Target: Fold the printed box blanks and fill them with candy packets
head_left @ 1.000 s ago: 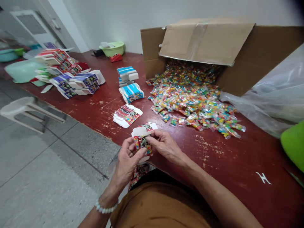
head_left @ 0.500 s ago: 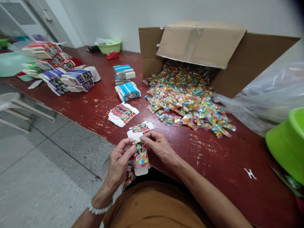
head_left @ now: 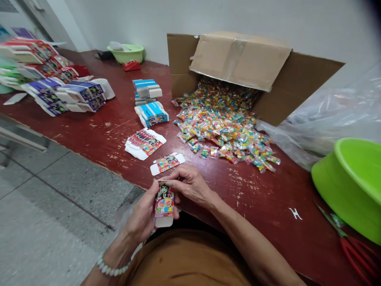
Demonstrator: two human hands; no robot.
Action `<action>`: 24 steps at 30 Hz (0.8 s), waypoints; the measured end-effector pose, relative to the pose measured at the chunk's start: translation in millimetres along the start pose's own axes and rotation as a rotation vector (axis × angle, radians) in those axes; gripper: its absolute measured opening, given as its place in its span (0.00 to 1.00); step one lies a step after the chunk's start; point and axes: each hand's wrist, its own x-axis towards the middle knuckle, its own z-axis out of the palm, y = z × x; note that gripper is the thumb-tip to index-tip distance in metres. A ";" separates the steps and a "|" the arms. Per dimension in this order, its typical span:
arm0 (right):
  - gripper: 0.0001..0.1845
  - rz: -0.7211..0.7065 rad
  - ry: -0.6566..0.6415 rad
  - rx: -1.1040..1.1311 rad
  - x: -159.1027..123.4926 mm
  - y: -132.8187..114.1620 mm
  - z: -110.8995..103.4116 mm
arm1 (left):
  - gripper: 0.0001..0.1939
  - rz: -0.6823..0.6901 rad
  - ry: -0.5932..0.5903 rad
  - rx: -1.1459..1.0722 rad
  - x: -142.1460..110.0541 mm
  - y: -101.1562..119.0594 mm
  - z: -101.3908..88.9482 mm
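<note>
My left hand [head_left: 142, 216] grips a small printed carton [head_left: 164, 201], red with cartoon art, upright at the table's near edge. My right hand [head_left: 190, 183] pinches the carton's top flap with its fingertips. Just beyond my hands a flat unfolded carton [head_left: 167, 163] lies on the red table [head_left: 262, 198]. A small stack of flat red cartons [head_left: 144, 143] lies further left. A heap of colourful candy packets [head_left: 222, 127] spills out of a tipped cardboard box [head_left: 247, 65].
Blue cartons [head_left: 150, 112] and piles of purple and red ones [head_left: 59, 93] lie at the left. A green basin [head_left: 354, 180] and red scissors [head_left: 358, 254] are at the right, clear plastic sheeting [head_left: 330, 115] behind. A green bowl [head_left: 125, 52] stands far back.
The carton has gone from a loose fold to an upright box shape in my left hand, and my right fingers moved onto its top flap. The camera has shifted to the right.
</note>
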 end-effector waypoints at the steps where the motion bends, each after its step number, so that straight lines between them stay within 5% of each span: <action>1: 0.16 0.013 -0.029 -0.004 -0.5 -0.6 -0.1 | 0.31 -0.025 -0.002 -0.009 0.4 -0.6 0.0; 11: 0.16 0.245 -0.033 0.168 5.9 -6.9 -5.4 | 0.37 0.073 0.103 0.223 11.3 -9.3 -1.6; 14: 0.13 0.163 -0.016 0.128 4.4 -5.0 -5.3 | 0.38 0.103 0.110 0.284 11.7 -10.2 -6.7; 18: 0.14 -0.012 -0.160 0.025 -1.3 -8.0 -8.2 | 0.41 0.138 0.091 0.292 12.4 -11.3 -8.5; 24: 0.11 -0.067 -0.227 -0.238 -0.2 -3.4 -21.8 | 0.40 0.130 0.124 0.146 12.4 -11.8 3.0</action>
